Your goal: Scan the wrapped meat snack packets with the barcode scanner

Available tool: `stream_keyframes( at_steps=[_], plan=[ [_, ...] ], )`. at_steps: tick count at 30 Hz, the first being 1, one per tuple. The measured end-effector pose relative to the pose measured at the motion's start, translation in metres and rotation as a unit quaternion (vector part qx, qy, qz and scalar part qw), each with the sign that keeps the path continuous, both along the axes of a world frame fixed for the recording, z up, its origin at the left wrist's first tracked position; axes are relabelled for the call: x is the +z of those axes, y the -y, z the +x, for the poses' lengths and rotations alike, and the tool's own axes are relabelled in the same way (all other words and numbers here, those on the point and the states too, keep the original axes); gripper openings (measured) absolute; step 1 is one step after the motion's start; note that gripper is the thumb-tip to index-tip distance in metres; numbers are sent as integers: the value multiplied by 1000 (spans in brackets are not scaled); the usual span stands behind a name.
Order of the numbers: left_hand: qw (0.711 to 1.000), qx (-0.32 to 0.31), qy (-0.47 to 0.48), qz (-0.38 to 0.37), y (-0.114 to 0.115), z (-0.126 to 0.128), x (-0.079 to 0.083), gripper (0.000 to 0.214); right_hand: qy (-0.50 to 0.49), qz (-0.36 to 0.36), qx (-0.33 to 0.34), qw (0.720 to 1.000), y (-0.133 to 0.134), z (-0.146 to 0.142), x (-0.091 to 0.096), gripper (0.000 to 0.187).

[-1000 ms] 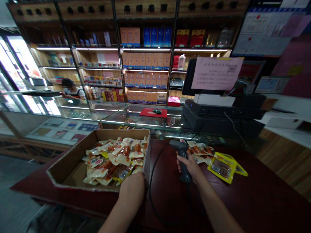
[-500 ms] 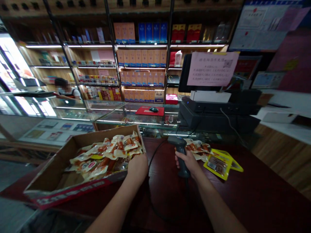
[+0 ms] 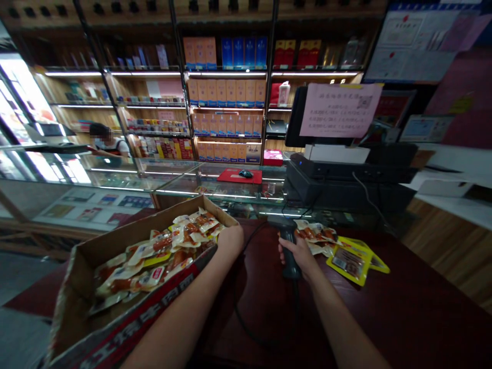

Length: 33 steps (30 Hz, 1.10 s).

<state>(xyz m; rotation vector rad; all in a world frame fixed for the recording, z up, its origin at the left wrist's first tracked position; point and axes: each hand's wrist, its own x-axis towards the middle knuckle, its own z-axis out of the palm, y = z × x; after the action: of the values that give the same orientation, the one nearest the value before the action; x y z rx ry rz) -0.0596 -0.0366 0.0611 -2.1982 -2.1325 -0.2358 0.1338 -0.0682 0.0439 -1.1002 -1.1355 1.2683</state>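
My left hand [image 3: 230,240] grips the right end of an open cardboard box [image 3: 63,312], its fingers curled over the rim and hidden inside. Vacuum-packed snacks in clear and pale wrappers [image 3: 161,241] lie heaped in this box, and red printing with white characters runs along its near side. In my right hand [image 3: 298,252] is a dark handheld barcode scanner [image 3: 291,261], upright, its cable trailing down over the table. Just right of the scanner lie several similar vacuum-packed snacks [image 3: 317,234] and flat yellow-edged packets [image 3: 349,261].
The dark red table [image 3: 265,302] meets a glass display counter [image 3: 184,177], where a mouse [image 3: 246,173] rests on a red pad. A monitor with a pink sheet [image 3: 340,110] stands behind the packets. Boxed goods fill lit shelves; a person [image 3: 109,143] sits at far left.
The box has turned under my left hand: its left end has swung nearer to me, its right end farther away. My right hand still holds the scanner in about the same place.
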Motion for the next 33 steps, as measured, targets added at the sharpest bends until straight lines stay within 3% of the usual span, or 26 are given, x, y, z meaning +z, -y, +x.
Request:
stream_keyframes(
  at_steps=[5, 10, 15, 17, 20, 22, 25, 27, 29, 33],
  plan=[
    [997, -75, -23, 15, 6, -21, -6, 31, -10, -4, -11, 1000, -3, 1, -8, 33],
    [990, -133, -29, -22, 14, -47, -3, 35, 3, -14, -6, 1000, -8, 1, -16, 32],
    [986, -157, -41, -39, 21, -56, -2, 40, 5, -29, -10, 1000, -12, 1, -23, 34],
    [988, -149, -27, -40, 22, -55, 4, 47, 10, -35, -5, 999, -13, 1, -25, 36],
    [996, -91, 10, -15, 15, -64, 26, 53, 21, -39, 2, 999, -13, 2, -28, 36],
    [1000, -20, 1, 6, 3, -79, 46, 43, 28, -38, 4, 999, -12, 4, -29, 34],
    [997, 49, -42, -46, -16, -102, 66, 33, 30, -33, 6, 999, -10, 6, -30, 33],
    [992, 37, -64, -98, -25, -109, 66, 48, 25, -28, 9, 999, -8, 6, -29, 33],
    [989, 23, -75, -124, -29, -109, 56, 55, 18, -24, 15, 999, -6, 5, -27, 33],
    [990, 48, -50, -119, -34, -103, 32, 33, 10, -21, 16, 1000, -1, 5, -25, 32]
  ],
)
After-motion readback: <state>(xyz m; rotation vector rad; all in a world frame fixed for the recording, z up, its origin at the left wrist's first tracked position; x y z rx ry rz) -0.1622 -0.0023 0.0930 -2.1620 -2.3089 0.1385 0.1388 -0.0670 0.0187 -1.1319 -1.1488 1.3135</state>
